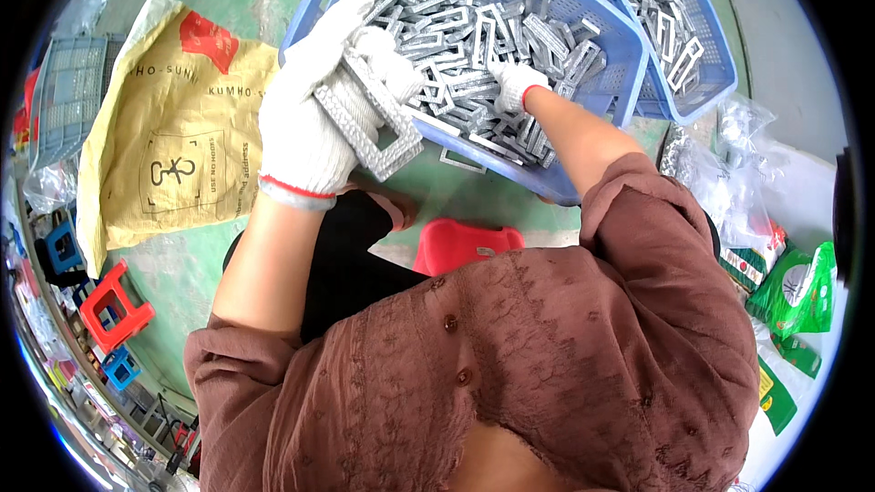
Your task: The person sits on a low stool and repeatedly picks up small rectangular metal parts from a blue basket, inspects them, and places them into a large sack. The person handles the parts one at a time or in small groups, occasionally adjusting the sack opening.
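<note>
- Head view: the left hand (305, 118), in a white knit glove, is gripping a small stack of grey rectangular metal frames (374, 114); its grip is closed around the stack, holding it just over the near left rim of the blue basket (620, 46).
- Head view: the right hand (515, 84), also gloved, is reaching into the heap of loose frames (492, 46) lying inside that basket; the fingers are bent down onto one piece, but whether the grip is already closed on it cannot be told.
- Head view: a second blue basket (702, 64) holding more frames is standing just beside the first, at its far right side.
- Head view: a yellow sack (173, 146) is lying on the green floor (456, 191) to the left; a red stool (465, 246) is sitting near the basket's near edge.
- Judgement: for a clean stack, each picked frame should be aligned edge to edge with those in the left hand, and the left grip kept firm so none slips out.
</note>
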Tool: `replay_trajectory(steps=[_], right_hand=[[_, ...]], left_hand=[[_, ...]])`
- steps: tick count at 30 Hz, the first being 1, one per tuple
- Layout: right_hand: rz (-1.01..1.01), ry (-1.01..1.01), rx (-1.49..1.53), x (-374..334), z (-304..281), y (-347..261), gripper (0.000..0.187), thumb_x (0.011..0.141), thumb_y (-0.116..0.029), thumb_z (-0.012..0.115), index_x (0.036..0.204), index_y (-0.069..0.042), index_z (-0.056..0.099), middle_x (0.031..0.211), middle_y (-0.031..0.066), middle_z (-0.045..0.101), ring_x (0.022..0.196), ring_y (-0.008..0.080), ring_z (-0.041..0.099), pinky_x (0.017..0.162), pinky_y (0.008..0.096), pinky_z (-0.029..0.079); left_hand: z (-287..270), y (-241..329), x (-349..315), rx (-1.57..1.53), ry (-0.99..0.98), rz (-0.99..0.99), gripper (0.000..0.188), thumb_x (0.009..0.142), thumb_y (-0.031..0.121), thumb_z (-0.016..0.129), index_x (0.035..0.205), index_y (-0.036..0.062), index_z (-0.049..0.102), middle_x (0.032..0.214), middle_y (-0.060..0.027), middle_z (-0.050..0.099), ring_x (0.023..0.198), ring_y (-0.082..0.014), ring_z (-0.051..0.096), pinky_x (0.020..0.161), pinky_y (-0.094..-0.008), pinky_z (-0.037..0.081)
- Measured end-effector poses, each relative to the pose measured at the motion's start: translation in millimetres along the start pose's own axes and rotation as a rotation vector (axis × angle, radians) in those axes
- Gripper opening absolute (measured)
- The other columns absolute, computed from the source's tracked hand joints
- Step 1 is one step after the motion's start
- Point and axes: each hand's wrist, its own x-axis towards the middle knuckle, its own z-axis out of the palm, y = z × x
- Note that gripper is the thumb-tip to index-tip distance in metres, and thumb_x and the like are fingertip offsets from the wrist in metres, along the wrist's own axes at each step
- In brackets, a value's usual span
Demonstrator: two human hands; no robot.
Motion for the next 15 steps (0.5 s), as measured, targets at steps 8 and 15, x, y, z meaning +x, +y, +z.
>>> replay_trajectory(steps=[8,15], right_hand=[[-0.001,-0.017,-0.191,0,-10,-17,0.038,0.075,-0.027,0.071,0.110,-0.012,0.072,0.113,0.0159,0.071,0.104,0.0334,0.069,0.088,0.0414,0.056],[-0.112,-0.262,0.502,-5,-28,17,0.037,0.079,-0.036,0.073,0.099,-0.005,0.075,0.085,0.0083,0.072,0.073,0.0219,0.067,0.067,0.0351,0.055]], left_hand=[[-2,0,6,0.041,0.149,0.003,0.048,0.090,0.017,0.062,0.131,-0.0057,0.052,0.096,-0.0164,0.061,0.083,-0.0295,0.061,0.077,-0.0475,0.052],[-19,-5,6,0.137,0.181,-0.011,0.045,0.093,0.018,0.062,0.131,-0.0045,0.053,0.107,-0.0177,0.063,0.089,-0.0295,0.064,0.080,-0.0444,0.055]])
